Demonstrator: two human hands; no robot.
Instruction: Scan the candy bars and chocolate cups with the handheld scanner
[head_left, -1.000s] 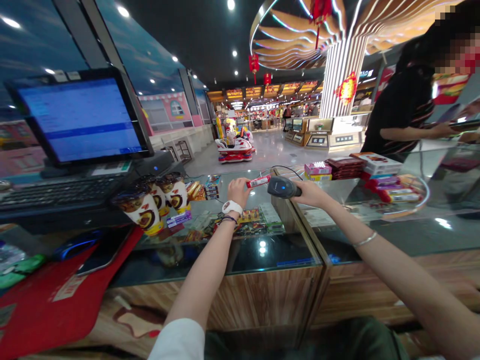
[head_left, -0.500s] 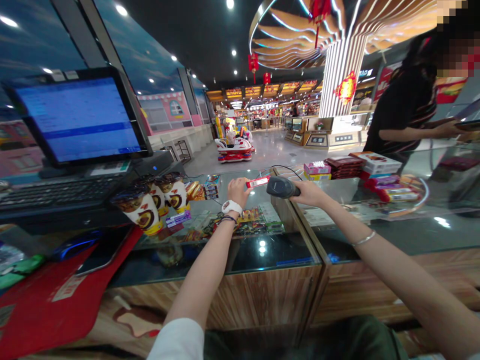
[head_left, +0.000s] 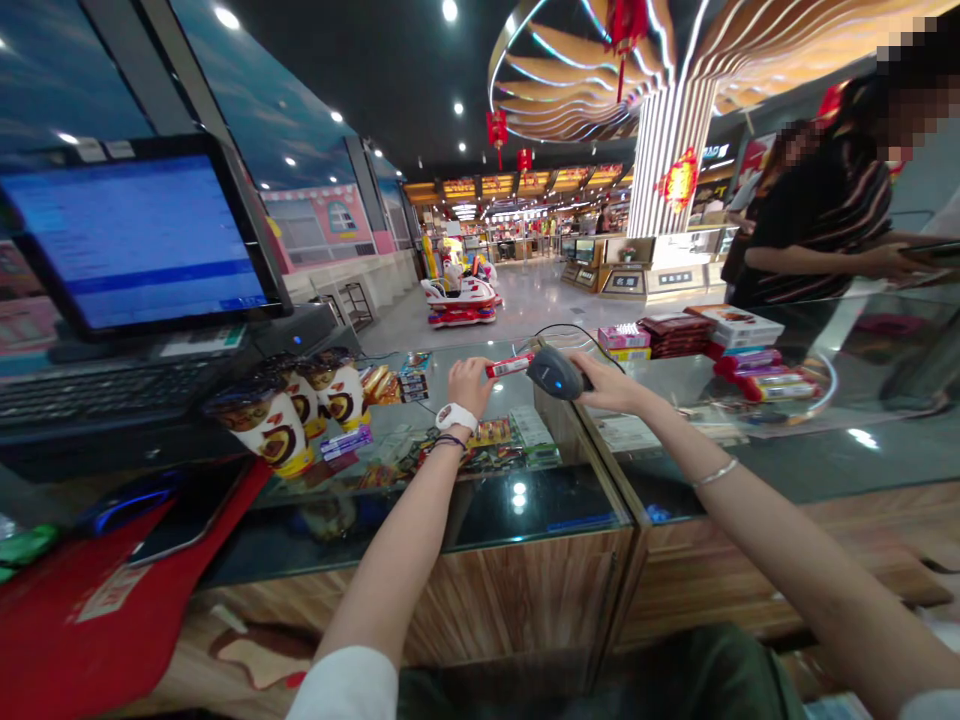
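My left hand (head_left: pixel 469 380) is closed on a small red bar-shaped packet (head_left: pixel 510 366), held just above the glass counter (head_left: pixel 540 500). My right hand (head_left: pixel 600 380) grips a dark handheld barcode scanner (head_left: pixel 553 372) whose head points at the packet from the right, almost touching it. The scanner's black cable loops behind it over the glass. A white watch sits on my left wrist and a thin bracelet on my right.
A till screen (head_left: pixel 142 240) and keyboard (head_left: pixel 97 392) stand at the left, with paper snack cups (head_left: pixel 300 415) beside them. Boxes and bars (head_left: pixel 720 345) lie on the right counter. A person in a dark striped top (head_left: pixel 817 230) stands beyond it, holding a phone.
The scanner has tilted and edged closer to the red packet, showing a blue light. The view has shifted slightly left. The person behind the counter has moved a little.
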